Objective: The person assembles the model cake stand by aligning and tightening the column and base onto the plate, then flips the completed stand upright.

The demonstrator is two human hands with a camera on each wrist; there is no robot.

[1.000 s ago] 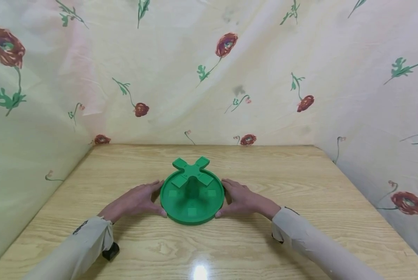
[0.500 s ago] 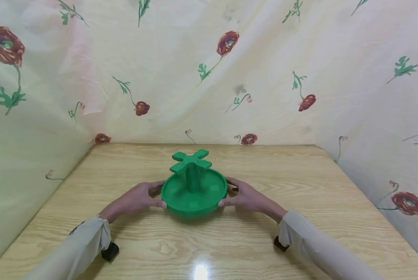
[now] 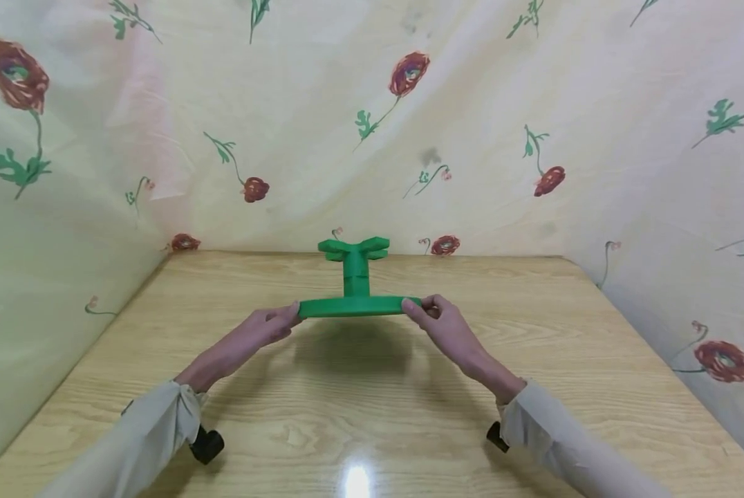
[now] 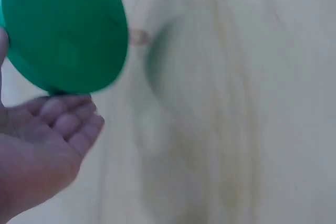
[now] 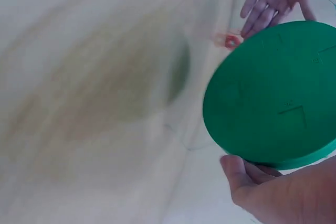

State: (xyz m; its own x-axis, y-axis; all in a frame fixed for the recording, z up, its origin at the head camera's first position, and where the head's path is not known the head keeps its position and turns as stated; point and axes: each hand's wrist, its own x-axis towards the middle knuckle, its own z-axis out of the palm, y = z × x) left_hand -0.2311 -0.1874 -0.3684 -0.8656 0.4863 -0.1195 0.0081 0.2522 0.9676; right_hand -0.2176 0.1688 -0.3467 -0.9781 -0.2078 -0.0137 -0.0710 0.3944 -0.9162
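A green round tray with a central post and a four-armed cross top is raised off the table. The head view sees it nearly edge-on, its interior hidden. My left hand grips the rim on the left, my right hand the rim on the right, thumb on the near side. Both wrist views show the flat underside; the right wrist view reveals faint square outlines on the underside. Left fingers lie against the edge in the left wrist view.
A wood-grain table spreads beneath, with the tray's shadow on it. Flower-printed cloth hangs behind and along both sides. Dark wrist cameras sit under the sleeves.
Both hands have lifted the tray from the table and tilted it, the near rim rising. It has also moved slightly to the right. The interior has gone out of view.
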